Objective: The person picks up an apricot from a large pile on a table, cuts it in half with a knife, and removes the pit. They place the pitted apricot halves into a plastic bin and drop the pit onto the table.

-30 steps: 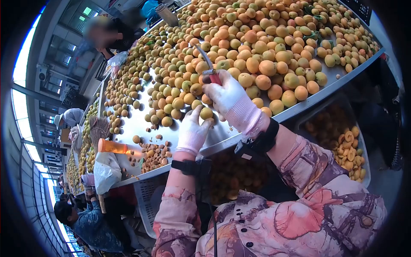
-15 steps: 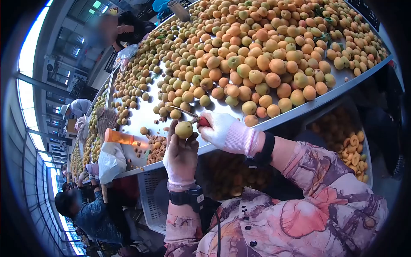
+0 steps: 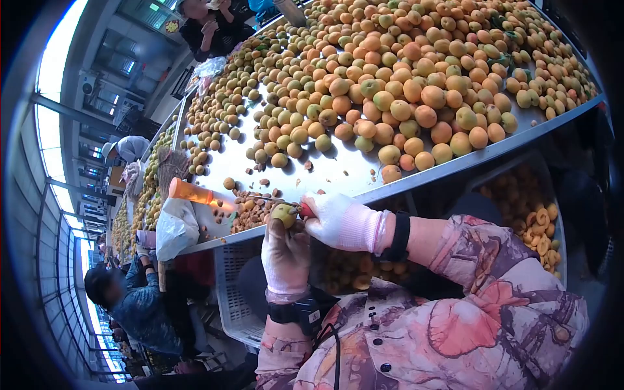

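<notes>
In my gloved left hand is a yellow-green apricot, gripped in the fingertips just beyond the table's near edge. My gloved right hand closes around the red handle of a small knife, whose thin blade points left across the top of the apricot. Both hands are close together, with the knife right at the fruit. Behind the apricot lies a heap of brown apricot pits on the metal table. Many whole apricots cover the table farther back.
An orange container lies beside the pits, near a white plastic bag and a broom head. Below the edge stand a white crate and a bin of cut apricots. Other people work at the left and far side.
Both hands have come lower and nearer to me with the apricot and knife. The left fingers, stretched out before, now curl around the fruit. The view has shifted slightly.
</notes>
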